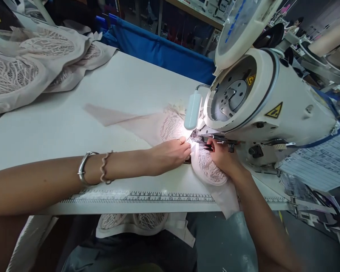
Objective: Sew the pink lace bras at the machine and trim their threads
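A pale pink lace bra [212, 168] lies across the sewing machine's bed, its cups on either side of the needle area and a sheer wing stretched out to the left. My left hand [172, 155] is closed in a pinch just left of the needle, with a thin thread [189, 137] running from its fingertips towards the needle. Under the machine head, my right hand [222, 156] grips small black thread snips [207, 147], blades pointing left over the bra. Its fingers are partly hidden by the machine. The sewing machine [272, 102] stands at the right.
A lit pale-green lamp [193, 111] hangs by the needle. More lace bras [45, 56] are piled at the table's back left. Another bra [147, 226] rests on my lap. A printed ruler [158, 198] runs along the front edge. Behind the table hangs blue cloth [164, 49].
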`<action>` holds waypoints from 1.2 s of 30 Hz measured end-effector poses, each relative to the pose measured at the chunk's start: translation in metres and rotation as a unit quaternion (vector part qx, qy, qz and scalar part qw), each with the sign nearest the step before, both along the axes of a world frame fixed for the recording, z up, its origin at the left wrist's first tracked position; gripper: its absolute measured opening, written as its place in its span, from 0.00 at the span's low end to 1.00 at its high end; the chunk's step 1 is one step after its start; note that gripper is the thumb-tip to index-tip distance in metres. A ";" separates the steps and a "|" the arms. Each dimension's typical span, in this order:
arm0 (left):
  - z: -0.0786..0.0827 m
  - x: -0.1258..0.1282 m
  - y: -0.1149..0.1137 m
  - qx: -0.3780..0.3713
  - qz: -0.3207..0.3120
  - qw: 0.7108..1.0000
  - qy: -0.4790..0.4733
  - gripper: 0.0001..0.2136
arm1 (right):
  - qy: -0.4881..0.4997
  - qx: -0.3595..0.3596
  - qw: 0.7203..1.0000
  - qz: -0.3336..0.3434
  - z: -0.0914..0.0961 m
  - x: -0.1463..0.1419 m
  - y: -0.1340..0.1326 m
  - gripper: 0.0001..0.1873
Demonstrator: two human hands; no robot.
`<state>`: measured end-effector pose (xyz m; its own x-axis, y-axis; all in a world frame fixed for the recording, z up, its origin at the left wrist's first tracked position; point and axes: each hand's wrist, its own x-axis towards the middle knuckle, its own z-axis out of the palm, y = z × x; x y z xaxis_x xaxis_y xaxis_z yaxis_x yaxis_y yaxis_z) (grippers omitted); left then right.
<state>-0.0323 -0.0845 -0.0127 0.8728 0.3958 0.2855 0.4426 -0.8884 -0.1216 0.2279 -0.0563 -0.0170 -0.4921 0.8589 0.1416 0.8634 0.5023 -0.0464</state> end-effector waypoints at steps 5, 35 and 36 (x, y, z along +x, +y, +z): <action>-0.007 -0.001 0.003 -0.024 0.045 0.999 -0.011 0.12 | 0.000 -0.038 0.999 0.030 0.005 -0.002 -0.002 0.20; -0.011 -0.017 0.031 -0.104 0.035 0.991 -0.076 0.14 | -0.038 -0.037 0.997 0.051 0.021 -0.025 -0.023 0.31; -0.012 -0.018 0.033 -0.114 0.032 0.989 -0.089 0.13 | -0.034 -0.040 0.997 0.049 0.022 -0.026 -0.022 0.30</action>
